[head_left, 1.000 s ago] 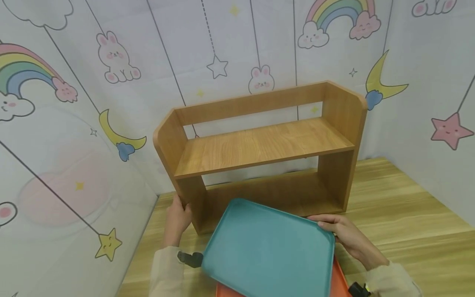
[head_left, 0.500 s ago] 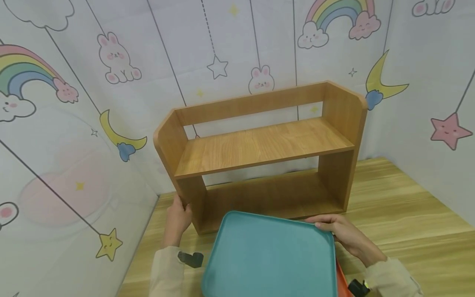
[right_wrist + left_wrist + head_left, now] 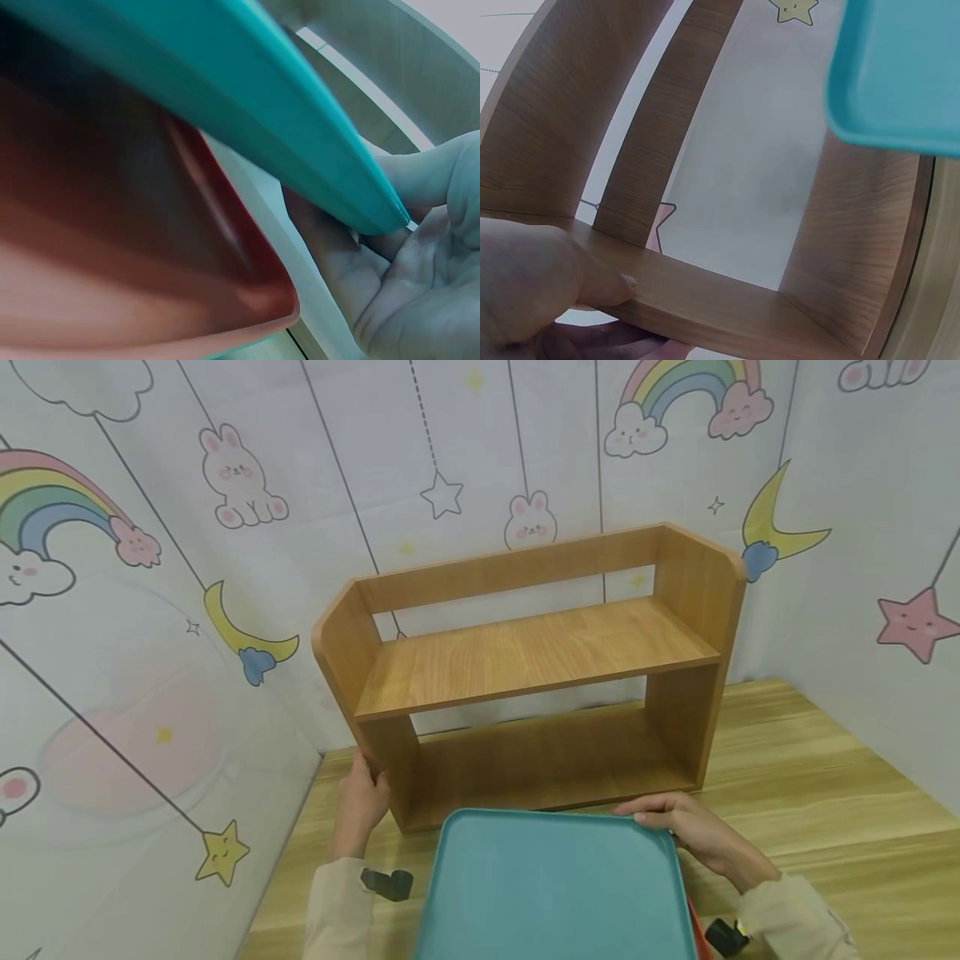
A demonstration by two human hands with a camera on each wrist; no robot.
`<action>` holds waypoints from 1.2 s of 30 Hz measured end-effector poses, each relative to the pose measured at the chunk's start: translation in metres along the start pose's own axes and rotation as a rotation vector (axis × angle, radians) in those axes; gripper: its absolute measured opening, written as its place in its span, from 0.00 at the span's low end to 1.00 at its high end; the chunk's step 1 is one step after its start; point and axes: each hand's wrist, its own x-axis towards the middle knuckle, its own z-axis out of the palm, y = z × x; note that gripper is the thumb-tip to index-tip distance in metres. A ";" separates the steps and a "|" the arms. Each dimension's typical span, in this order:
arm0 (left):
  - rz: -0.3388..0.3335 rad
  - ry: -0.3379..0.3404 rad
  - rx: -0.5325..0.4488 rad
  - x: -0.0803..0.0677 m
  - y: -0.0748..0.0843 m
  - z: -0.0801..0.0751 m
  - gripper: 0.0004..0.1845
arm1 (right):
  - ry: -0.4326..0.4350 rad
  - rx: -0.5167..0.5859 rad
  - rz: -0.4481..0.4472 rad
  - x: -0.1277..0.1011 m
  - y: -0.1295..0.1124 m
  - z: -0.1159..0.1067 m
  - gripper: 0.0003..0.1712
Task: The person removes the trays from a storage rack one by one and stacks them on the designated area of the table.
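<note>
A two-tier wooden desk shelf (image 3: 540,652) stands upright on the table. Its left side panel is gripped low down by my left hand (image 3: 362,797); the left wrist view has the thumb (image 3: 604,283) on the panel's inner face and fingers behind it. My right hand (image 3: 697,835) pinches the far right corner of a teal tray (image 3: 558,885), thumb on top and fingers below. This tray lies in front of the shelf, its near edge out of frame. Underneath is an orange-red tray (image 3: 172,300), mostly hidden in the head view; a gap separates the two in the right wrist view.
The light wood-grain table (image 3: 832,768) extends right of the shelf. A white patterned cloth wall (image 3: 465,443) closes off the back and both sides. Dark wrist devices (image 3: 387,884) sit by both cuffs. A teal strip (image 3: 251,347) shows below the orange-red tray.
The teal tray has turned and its far left corner has come down toward me, so its far edge lies nearly level with the shelf front. Both hands stay about where they were.
</note>
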 end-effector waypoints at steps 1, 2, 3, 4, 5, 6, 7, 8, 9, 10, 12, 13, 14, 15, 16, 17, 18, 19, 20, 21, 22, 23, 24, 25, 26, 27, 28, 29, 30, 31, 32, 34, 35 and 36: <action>0.002 0.002 0.000 0.000 0.000 0.000 0.23 | -0.010 0.000 -0.001 0.000 0.000 0.000 0.23; 0.003 0.004 0.000 0.000 0.000 0.000 0.23 | -0.021 0.002 -0.005 0.000 0.000 -0.001 0.23; 0.006 0.007 0.000 0.000 0.000 0.001 0.23 | -0.032 0.004 -0.009 0.000 0.001 -0.002 0.23; 0.007 0.009 0.000 0.000 0.000 0.001 0.23 | -0.042 0.006 -0.014 0.000 0.001 -0.002 0.23; 0.007 0.010 0.000 0.000 0.000 0.001 0.23 | -0.053 0.010 -0.016 0.001 0.001 -0.003 0.22; 0.009 0.010 -0.001 0.000 0.000 0.001 0.23 | -0.063 0.013 -0.017 0.001 0.002 -0.004 0.22; 0.010 0.009 -0.003 0.000 0.000 0.001 0.23 | -0.073 0.016 -0.023 0.001 0.002 -0.005 0.22; 0.009 0.008 -0.004 -0.001 0.000 0.001 0.23 | -0.081 0.018 -0.023 0.001 0.002 -0.006 0.21; 0.010 0.007 -0.006 -0.001 -0.001 0.001 0.23 | -0.086 0.020 -0.021 0.001 0.002 -0.006 0.21; 0.009 0.005 -0.007 -0.001 -0.001 0.001 0.24 | -0.091 0.020 -0.018 0.001 0.002 -0.007 0.21; 0.007 0.000 -0.012 -0.001 0.000 0.001 0.24 | -0.099 0.016 -0.020 0.001 0.001 -0.008 0.22; 0.006 0.000 -0.013 -0.001 0.000 0.001 0.24 | -0.103 0.013 -0.023 0.001 0.001 -0.009 0.22; 0.005 -0.001 -0.014 -0.001 0.000 0.001 0.25 | -0.106 0.010 -0.021 0.001 0.001 -0.010 0.22; 0.004 -0.001 -0.016 -0.001 0.000 0.002 0.25 | -0.109 0.007 -0.022 0.001 0.001 -0.010 0.22; 0.004 0.000 -0.015 -0.001 0.000 0.002 0.25 | -0.112 0.005 -0.023 0.000 0.002 -0.011 0.22; 0.004 0.000 -0.015 -0.001 0.000 0.002 0.24 | -0.114 0.003 -0.025 0.000 0.002 -0.012 0.22; 0.004 0.002 -0.014 -0.001 0.001 0.001 0.24 | -0.117 0.001 -0.026 0.000 0.002 -0.013 0.22; 0.005 0.004 -0.015 -0.001 0.001 0.002 0.24 | -0.119 -0.001 -0.021 0.000 0.002 -0.013 0.22; 0.005 0.004 -0.017 -0.001 0.001 0.002 0.24 | -0.121 -0.005 -0.018 0.001 0.002 -0.014 0.21; 0.006 0.006 -0.017 -0.001 0.001 0.002 0.24 | -0.124 -0.010 -0.019 0.001 0.002 -0.014 0.21; 0.007 0.007 -0.018 -0.001 0.001 0.002 0.24 | -0.125 -0.018 -0.019 0.001 0.002 -0.014 0.21; 0.008 0.009 -0.019 -0.001 0.001 0.002 0.24 | -0.125 -0.024 -0.017 0.002 0.002 -0.014 0.21; 0.010 0.010 -0.021 -0.001 0.001 0.002 0.24 | -0.127 -0.033 -0.015 0.003 0.002 -0.014 0.21; 0.011 0.010 -0.023 -0.001 0.001 0.002 0.24 | -0.128 -0.040 -0.012 0.004 0.002 -0.014 0.21; 0.011 0.010 -0.023 -0.001 0.001 0.002 0.24 | -0.131 -0.047 -0.016 0.004 0.002 -0.013 0.21; 0.012 0.010 -0.023 -0.001 0.001 0.002 0.24 | -0.132 -0.053 -0.018 0.004 0.002 -0.013 0.21; 0.012 0.010 -0.024 -0.001 0.002 0.002 0.24 | -0.131 -0.059 -0.016 0.005 0.002 -0.013 0.21; 0.011 0.008 -0.023 -0.002 0.002 0.002 0.24 | -0.132 -0.062 -0.018 0.005 0.002 -0.013 0.21; 0.009 0.007 -0.021 -0.002 0.002 0.002 0.24 | -0.134 -0.067 -0.021 0.005 0.003 -0.013 0.21; 0.007 0.005 -0.021 -0.002 0.001 0.002 0.25 | -0.131 -0.071 -0.022 0.005 0.003 -0.013 0.22; 0.005 0.004 -0.020 -0.002 0.001 0.002 0.25 | -0.125 -0.076 -0.023 0.004 0.003 -0.012 0.22; 0.002 0.004 -0.019 -0.002 0.001 0.002 0.25 | -0.110 -0.097 -0.024 0.004 0.004 -0.012 0.21; 0.001 0.004 -0.019 -0.002 0.001 0.002 0.25 | -0.101 -0.118 -0.029 0.003 0.004 -0.012 0.21; 0.000 0.003 -0.018 -0.001 0.001 0.003 0.25 | -0.088 -0.144 -0.036 0.003 0.005 -0.011 0.20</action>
